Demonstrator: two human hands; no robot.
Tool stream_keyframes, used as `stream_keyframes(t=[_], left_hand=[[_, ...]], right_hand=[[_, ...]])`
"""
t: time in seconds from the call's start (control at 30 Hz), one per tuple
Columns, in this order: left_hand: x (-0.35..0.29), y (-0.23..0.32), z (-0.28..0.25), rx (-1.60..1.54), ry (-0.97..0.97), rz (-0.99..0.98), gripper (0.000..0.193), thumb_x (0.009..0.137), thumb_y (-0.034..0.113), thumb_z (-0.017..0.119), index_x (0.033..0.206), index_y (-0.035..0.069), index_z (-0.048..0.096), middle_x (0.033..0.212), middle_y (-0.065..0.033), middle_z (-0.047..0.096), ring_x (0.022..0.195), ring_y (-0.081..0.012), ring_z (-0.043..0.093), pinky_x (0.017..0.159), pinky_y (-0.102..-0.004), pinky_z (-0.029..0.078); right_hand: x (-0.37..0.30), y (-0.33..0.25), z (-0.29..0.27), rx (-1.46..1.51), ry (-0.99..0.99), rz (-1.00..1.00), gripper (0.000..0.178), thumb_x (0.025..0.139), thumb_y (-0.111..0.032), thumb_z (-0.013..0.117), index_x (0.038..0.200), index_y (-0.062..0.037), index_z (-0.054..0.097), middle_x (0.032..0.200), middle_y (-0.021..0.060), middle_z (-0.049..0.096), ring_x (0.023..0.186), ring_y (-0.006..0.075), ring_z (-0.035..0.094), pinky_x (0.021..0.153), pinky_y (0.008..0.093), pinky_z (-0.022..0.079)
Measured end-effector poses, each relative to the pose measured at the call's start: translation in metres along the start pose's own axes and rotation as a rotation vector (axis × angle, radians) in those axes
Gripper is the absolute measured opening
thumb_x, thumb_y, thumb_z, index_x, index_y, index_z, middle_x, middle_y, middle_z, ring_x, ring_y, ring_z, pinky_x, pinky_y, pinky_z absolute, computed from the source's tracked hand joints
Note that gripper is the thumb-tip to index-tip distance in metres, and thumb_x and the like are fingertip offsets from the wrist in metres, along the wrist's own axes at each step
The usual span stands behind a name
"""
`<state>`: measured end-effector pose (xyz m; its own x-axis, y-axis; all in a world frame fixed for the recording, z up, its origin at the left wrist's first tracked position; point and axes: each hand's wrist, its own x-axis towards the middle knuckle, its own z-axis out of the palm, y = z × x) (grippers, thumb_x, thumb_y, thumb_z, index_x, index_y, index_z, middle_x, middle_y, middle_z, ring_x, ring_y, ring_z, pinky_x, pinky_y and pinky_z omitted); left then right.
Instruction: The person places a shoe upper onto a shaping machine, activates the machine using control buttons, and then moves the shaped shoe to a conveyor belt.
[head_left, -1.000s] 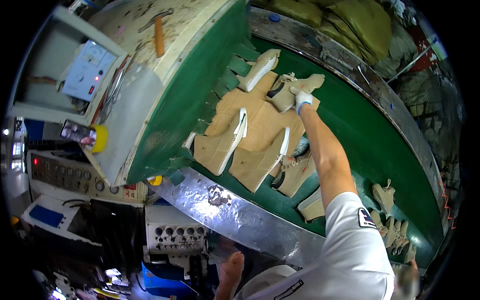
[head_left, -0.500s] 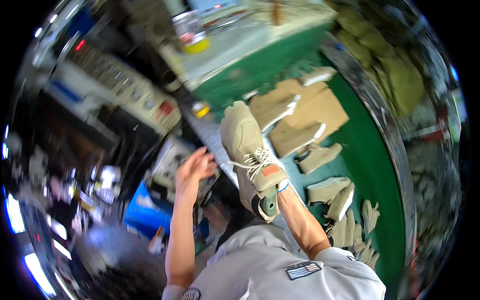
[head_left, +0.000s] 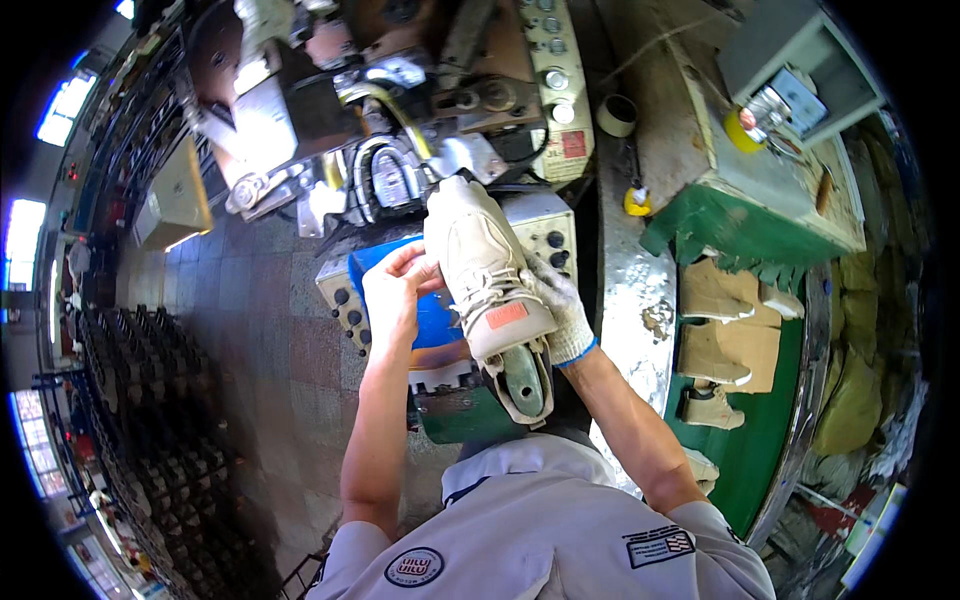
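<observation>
A beige lace-up shoe upper point(head_left: 475, 245) with an orange tongue label is in front of me, its toe pointing away. A green shoe last point(head_left: 522, 380) shows in its heel opening. My right hand point(head_left: 562, 310), in a whitish knit glove with a blue cuff edge, grips the upper's right side; its palm side is hidden. My bare left hand point(head_left: 400, 285) has its fingers bent and closed at the left edge near the toe. Just beyond the toe is a machine with a curved metal clamp point(head_left: 388, 178).
A control box point(head_left: 540, 225) with black knobs lies under the machine. At right, a green-lined bench point(head_left: 755, 455) bears several beige shoes point(head_left: 712, 350) and cardboard. A jar with a yellow base point(head_left: 745, 130) stands above it. Dark racks point(head_left: 160, 400) line the left floor.
My view has swung from the bench to the machine, and the upper came along in my right hand. My left hand, apart from it before, now touches the upper's left side.
</observation>
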<state>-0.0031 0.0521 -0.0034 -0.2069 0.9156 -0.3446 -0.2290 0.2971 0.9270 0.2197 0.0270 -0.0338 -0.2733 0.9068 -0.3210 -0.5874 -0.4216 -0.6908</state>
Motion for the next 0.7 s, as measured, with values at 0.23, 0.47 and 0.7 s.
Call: stream_keyframes(t=[0.23,0.47,0.7], left_hand=[[0.027,0.010,-0.056,-0.217,0.174,0.115,0.047,0.084,-0.010,0.067,0.130,-0.009,0.059,0.115,-0.0189,0.071,0.098,-0.0234,0.072,0.086,-0.0332,0.061],[0.064,0.010,-0.070,-0.410,0.128,0.180,0.053,0.088,-0.007,0.068,0.138,-0.012,0.051,0.120,-0.0214,0.070,0.100,-0.0237,0.072,0.089,-0.0299,0.058],[0.045,-0.026,-0.065,-0.379,-0.017,-0.084,0.037,0.107,0.024,0.049,0.128,-0.003,0.062,0.119,-0.0117,0.070,0.103,-0.0196,0.069,0.094,-0.0335,0.055]], right_hand=[[0.057,0.030,0.061,0.019,-0.066,-0.045,0.056,0.100,-0.019,0.063,0.149,0.0020,0.046,0.139,0.0099,0.058,0.121,0.0162,0.057,0.103,0.0302,0.046],[0.104,0.049,0.089,0.103,0.040,-0.100,0.049,0.098,-0.018,0.067,0.141,0.0033,0.055,0.130,0.0101,0.064,0.110,0.0156,0.062,0.095,0.0299,0.052],[0.116,0.066,0.093,0.052,0.110,-0.128,0.035,0.098,-0.015,0.067,0.127,0.0049,0.064,0.116,0.0098,0.070,0.101,0.0153,0.065,0.089,0.0288,0.052]])
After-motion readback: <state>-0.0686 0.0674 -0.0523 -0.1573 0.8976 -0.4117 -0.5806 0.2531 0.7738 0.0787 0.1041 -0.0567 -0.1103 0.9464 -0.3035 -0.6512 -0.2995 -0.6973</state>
